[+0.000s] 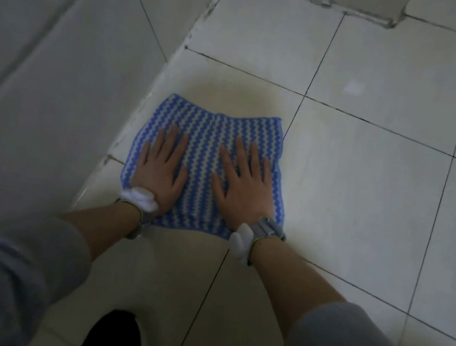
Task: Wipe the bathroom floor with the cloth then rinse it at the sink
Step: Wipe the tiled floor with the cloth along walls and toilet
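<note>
The pale, glossy square-tiled bathroom floor (366,177) is meeting a grey tiled wall (58,75) on the left. A blue-and-white zigzag-striped cloth (208,140) is lying flat on the floor, just beside the wall's base. The left hand (161,172) and right hand (244,186) are pressing it side by side, slightly apart, fingers straight and spread. Uneven pushing is likely to bunch the cloth, and slick tile risks sliding both palms forward. No sink is showing.
</note>
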The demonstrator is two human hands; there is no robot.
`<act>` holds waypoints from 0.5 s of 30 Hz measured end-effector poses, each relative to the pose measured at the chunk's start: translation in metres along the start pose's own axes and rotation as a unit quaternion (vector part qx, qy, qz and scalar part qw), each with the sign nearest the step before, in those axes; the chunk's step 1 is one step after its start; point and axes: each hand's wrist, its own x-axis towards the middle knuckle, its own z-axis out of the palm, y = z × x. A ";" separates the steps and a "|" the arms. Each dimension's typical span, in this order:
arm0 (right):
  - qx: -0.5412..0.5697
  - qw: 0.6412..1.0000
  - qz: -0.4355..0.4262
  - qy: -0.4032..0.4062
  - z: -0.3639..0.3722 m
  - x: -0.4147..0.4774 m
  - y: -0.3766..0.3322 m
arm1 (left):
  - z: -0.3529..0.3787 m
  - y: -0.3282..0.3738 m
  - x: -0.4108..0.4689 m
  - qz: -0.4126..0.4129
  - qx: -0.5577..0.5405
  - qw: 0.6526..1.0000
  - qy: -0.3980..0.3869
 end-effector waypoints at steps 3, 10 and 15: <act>0.022 0.999 0.002 0.031 0.003 -0.035 0.009 | 0.011 0.020 -0.021 -0.004 0.014 1.000 0.001; 0.025 0.995 0.060 0.075 -0.011 -0.104 0.069 | 0.046 0.096 -0.042 0.054 0.036 0.998 0.016; -0.010 0.985 0.137 0.109 -0.029 -0.142 0.127 | 0.062 0.171 -0.023 0.124 0.028 0.992 0.010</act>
